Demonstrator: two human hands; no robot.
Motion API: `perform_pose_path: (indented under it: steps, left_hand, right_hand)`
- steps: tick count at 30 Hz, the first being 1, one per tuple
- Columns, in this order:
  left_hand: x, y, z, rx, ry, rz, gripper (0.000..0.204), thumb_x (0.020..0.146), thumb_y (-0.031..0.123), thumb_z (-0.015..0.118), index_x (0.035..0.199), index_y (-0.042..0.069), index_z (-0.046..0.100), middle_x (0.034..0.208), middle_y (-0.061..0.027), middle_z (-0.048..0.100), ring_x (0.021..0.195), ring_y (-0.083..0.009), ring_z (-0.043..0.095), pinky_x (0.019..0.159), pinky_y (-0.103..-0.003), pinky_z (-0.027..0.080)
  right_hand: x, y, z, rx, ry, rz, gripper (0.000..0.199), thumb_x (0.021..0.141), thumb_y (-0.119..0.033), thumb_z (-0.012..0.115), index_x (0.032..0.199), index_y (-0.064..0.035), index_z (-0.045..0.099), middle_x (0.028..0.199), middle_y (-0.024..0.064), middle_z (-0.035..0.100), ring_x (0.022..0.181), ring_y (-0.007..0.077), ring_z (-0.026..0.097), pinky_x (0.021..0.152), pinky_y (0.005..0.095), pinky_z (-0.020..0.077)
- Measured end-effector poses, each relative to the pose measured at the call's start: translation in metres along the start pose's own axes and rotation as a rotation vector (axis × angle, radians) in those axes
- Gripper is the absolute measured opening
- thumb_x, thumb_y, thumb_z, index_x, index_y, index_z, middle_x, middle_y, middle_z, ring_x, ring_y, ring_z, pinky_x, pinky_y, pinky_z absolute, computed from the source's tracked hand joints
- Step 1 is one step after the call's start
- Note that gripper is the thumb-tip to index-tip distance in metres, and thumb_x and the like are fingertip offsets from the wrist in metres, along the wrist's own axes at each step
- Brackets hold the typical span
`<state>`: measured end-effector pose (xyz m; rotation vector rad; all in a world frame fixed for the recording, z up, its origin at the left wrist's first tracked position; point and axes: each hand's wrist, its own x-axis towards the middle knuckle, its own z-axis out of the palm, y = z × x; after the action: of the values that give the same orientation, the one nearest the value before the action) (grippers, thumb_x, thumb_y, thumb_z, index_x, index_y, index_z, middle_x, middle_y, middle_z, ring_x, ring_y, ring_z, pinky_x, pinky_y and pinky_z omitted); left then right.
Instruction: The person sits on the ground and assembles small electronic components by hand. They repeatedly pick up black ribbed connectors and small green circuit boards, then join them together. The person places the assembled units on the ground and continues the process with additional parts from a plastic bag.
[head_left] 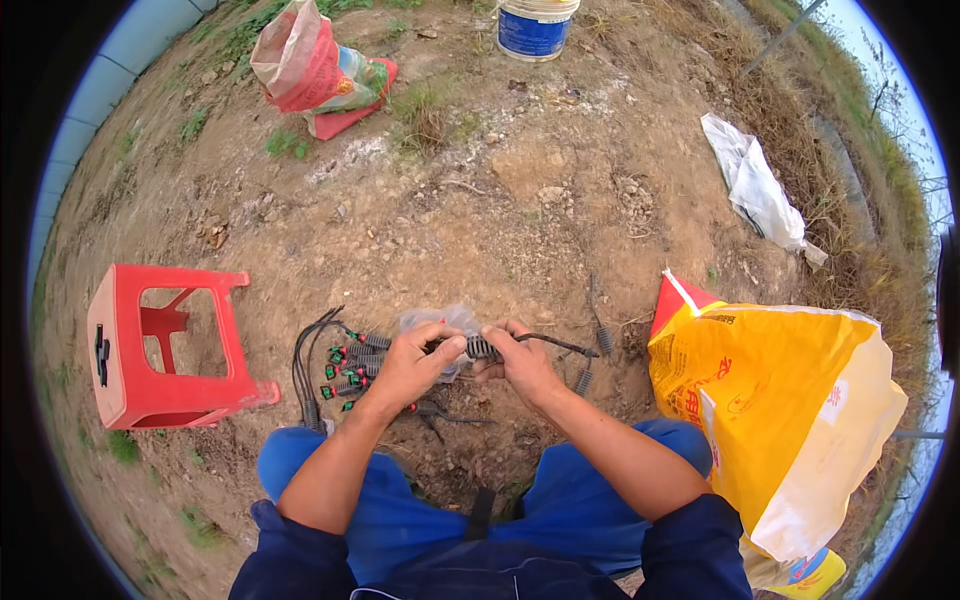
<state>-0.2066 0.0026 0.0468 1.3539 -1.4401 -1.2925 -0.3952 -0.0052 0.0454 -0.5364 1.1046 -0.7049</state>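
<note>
Between my hands is a dark grey ribbed cylinder (481,347), with a thin black tube (556,343) running out to the right. The fingers of my left hand (412,366) are closed at its left end, thumb pressed toward it. My right hand (524,368) grips the other end; its fingertips are partly hidden. Just left of my left hand lies a pile of similar ribbed pieces (358,362) with green and red tips and black tubes (304,362). A clear plastic bag (456,318) sits on the ground behind my hands. Two loose ribbed pieces (604,339) lie to the right.
A red plastic stool (238,345) lies on its side at left. A large yellow sack (775,385) stands close by my right knee. Farther off are a red-and-white sack (300,62), a blue-and-white bucket (533,32) and a white sack (752,180) on bare soil.
</note>
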Motion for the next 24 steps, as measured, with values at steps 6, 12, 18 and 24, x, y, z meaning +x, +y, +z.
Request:
perform_pose_path:
  steps: [6, 12, 18, 24]
  left_hand:
    - [-0.003, -0.011, -0.009, 0.157, -0.273, -0.349, 0.021, 0.084, 0.016, 0.078, 0.095, -0.001, 0.072, 0.081, -0.0057, 0.072, 0.072, -0.0153, 0.065, 0.067, -0.034, 0.052]
    - [-0.038, -0.101, -0.006, 0.735, -0.474, -0.302, 0.019, 0.079, 0.021, 0.078, 0.085, 0.004, 0.072, 0.083, -0.0159, 0.072, 0.081, -0.0325, 0.070, 0.074, -0.044, 0.054]
    - [-0.052, -0.102, 0.001, 1.045, -0.633, -0.362, 0.030, 0.078, 0.030, 0.078, 0.094, 0.005, 0.070, 0.098, -0.0172, 0.071, 0.097, -0.0362, 0.067, 0.083, -0.047, 0.053]
    - [-0.029, -0.085, 0.031, 0.721, -0.453, -0.215, 0.034, 0.084, 0.028, 0.075, 0.101, 0.000, 0.069, 0.094, -0.0201, 0.072, 0.092, -0.0352, 0.069, 0.080, -0.045, 0.054]
  right_hand:
    - [0.010, -0.001, -0.061, -0.297, -0.287, 0.122, 0.053, 0.085, -0.018, 0.068, 0.129, 0.0032, 0.050, 0.106, 0.0175, 0.067, 0.093, 0.0269, 0.071, 0.077, 0.0400, 0.0595]
    - [0.020, 0.061, -0.181, -1.233, 0.690, 0.519, 0.058, 0.072, -0.032, 0.081, 0.115, 0.0023, 0.063, 0.117, 0.0181, 0.068, 0.107, 0.0347, 0.066, 0.089, 0.0450, 0.0535]
    - [0.022, 0.107, -0.201, -1.286, 0.637, 0.538, 0.062, 0.074, -0.031, 0.078, 0.125, 0.0003, 0.059, 0.117, 0.0207, 0.068, 0.106, 0.0359, 0.066, 0.089, 0.0444, 0.0537]
    - [0.032, 0.057, -0.176, -1.094, 0.506, 0.401, 0.050, 0.078, -0.025, 0.061, 0.122, -0.0003, 0.062, 0.111, 0.0231, 0.069, 0.103, 0.0362, 0.068, 0.088, 0.0441, 0.0537]
